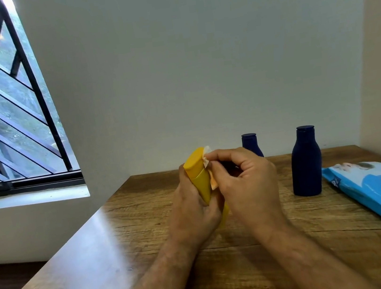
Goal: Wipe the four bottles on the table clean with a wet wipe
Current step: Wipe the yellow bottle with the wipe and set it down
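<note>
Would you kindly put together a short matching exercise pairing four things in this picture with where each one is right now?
Things:
1. yellow bottle
2. wet wipe
3. near blue bottle
4. wipes pack

Places:
A. lying flat at the right edge of the table
B. held up in the left hand
C. standing upright on the table, untouched
D. pinched by the right hand against the yellow bottle

Pairs: 1-B, 2-D, 3-C, 4-A

A barred window (4, 98) stands left of the wooden table (102, 256).
</note>
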Action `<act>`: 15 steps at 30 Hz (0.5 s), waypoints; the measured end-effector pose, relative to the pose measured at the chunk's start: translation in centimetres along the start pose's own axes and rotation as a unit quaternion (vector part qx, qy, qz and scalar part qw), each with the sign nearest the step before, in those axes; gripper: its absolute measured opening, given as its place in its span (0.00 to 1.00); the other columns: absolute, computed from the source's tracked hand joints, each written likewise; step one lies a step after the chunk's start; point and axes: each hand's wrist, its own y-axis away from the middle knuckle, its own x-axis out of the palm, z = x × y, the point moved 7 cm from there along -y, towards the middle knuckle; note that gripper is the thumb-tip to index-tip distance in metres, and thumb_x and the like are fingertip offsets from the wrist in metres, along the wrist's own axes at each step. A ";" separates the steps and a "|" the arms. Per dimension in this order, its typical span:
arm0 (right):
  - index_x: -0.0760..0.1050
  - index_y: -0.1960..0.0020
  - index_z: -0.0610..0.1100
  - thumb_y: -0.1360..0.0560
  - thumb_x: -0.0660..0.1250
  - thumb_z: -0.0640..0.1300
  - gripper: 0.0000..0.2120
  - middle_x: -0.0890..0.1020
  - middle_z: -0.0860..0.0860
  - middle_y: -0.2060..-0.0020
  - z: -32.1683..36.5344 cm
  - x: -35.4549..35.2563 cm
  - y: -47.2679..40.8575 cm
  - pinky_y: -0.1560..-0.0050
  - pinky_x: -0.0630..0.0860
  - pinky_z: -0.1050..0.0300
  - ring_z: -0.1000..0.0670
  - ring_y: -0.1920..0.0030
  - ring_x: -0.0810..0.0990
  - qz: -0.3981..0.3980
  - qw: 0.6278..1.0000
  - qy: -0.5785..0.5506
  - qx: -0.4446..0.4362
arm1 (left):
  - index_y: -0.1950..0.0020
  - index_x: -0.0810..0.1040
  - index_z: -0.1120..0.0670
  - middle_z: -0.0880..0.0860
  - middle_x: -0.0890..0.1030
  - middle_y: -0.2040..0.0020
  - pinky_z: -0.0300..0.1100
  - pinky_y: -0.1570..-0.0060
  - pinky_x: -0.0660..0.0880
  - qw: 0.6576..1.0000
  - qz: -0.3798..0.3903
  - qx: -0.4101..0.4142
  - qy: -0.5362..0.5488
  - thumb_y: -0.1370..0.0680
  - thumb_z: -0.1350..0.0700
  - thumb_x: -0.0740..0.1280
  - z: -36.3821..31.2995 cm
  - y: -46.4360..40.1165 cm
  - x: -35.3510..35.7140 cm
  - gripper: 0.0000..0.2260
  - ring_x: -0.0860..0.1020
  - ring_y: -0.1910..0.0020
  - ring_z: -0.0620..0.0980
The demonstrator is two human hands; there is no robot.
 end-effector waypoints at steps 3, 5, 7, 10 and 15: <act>0.84 0.50 0.47 0.27 0.74 0.39 0.08 0.83 0.56 0.55 1.1 0.9 0.5 0.52 0.78 0.70 0.60 0.52 0.81 0.034 0.996 0.044 -0.069 | 0.37 0.69 0.54 0.43 0.79 0.53 0.32 0.58 0.75 1.000 -0.011 -0.007 0.016 0.24 0.56 0.70 0.0 0.0 -0.4 0.18 0.80 0.55 0.40; 0.84 0.49 0.46 0.27 0.73 0.38 0.08 0.83 0.55 0.54 1.5 1.5 0.9 0.51 0.77 0.71 0.59 0.53 0.81 0.063 0.988 0.079 -0.114 | 0.39 0.68 0.54 0.42 0.79 0.55 0.27 0.61 0.72 1.000 -0.015 -0.014 0.016 0.24 0.52 0.68 0.0 0.0 -0.6 0.17 0.80 0.56 0.38; 0.84 0.48 0.45 0.27 0.73 0.39 0.08 0.82 0.53 0.54 1.9 1.7 1.1 0.50 0.77 0.69 0.58 0.53 0.81 0.075 0.977 0.121 -0.158 | 0.40 0.69 0.55 0.42 0.78 0.57 0.27 0.63 0.72 1.000 -0.009 -0.019 0.005 0.25 0.51 0.68 0.2 0.0 -0.5 0.17 0.79 0.57 0.37; 0.84 0.48 0.45 0.26 0.72 0.38 0.08 0.82 0.52 0.54 2.3 1.5 1.1 0.48 0.77 0.67 0.58 0.53 0.80 0.063 0.967 0.151 -0.195 | 0.38 0.68 0.53 0.43 0.79 0.57 0.29 0.63 0.74 1.000 -0.002 -0.026 0.004 0.25 0.47 0.67 0.1 0.0 -0.4 0.19 0.80 0.57 0.37; 0.84 0.49 0.48 0.25 0.71 0.40 0.07 0.83 0.56 0.55 0.1 0.0 -0.5 0.52 0.76 0.73 0.62 0.54 0.80 0.013 0.996 0.073 -0.045 | 0.34 0.67 0.47 0.37 0.79 0.51 0.30 0.62 0.75 1.000 0.008 -0.009 0.012 0.23 0.50 0.68 -0.8 0.0 -0.1 0.19 0.80 0.57 0.41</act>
